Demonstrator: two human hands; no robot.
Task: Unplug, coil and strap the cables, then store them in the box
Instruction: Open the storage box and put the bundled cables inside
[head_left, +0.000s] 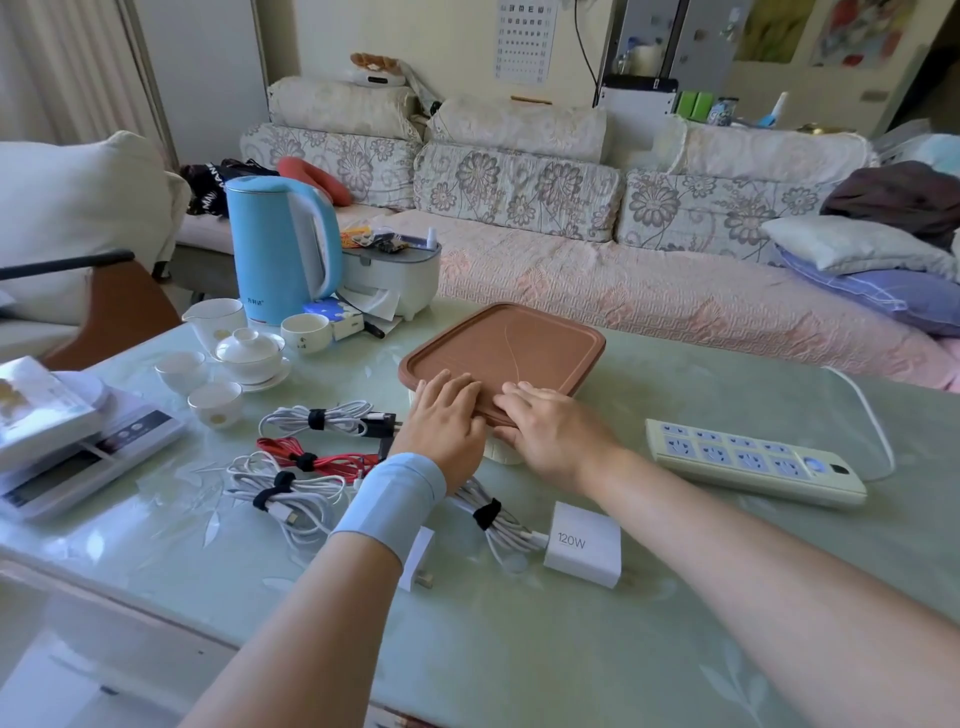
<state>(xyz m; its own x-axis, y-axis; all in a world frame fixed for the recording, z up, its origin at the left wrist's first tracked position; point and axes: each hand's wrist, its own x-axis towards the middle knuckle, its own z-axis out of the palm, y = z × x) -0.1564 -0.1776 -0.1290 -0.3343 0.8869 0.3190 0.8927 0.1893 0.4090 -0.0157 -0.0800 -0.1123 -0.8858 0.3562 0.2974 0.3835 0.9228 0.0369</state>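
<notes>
Two arms outstretched, left hand (447, 415) flat on lid (519, 338), right hand (550, 428) pinching it

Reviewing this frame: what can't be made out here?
- Box contents: head view, the lid covers them.
- Box walls: mostly behind the left hand and right hand.
- White cable bundle: partly under the left arm.
- Power strip cord: far end drops behind the table edge.
- Right hand's grip: thumb tucked below the lid, unclear.
</notes>
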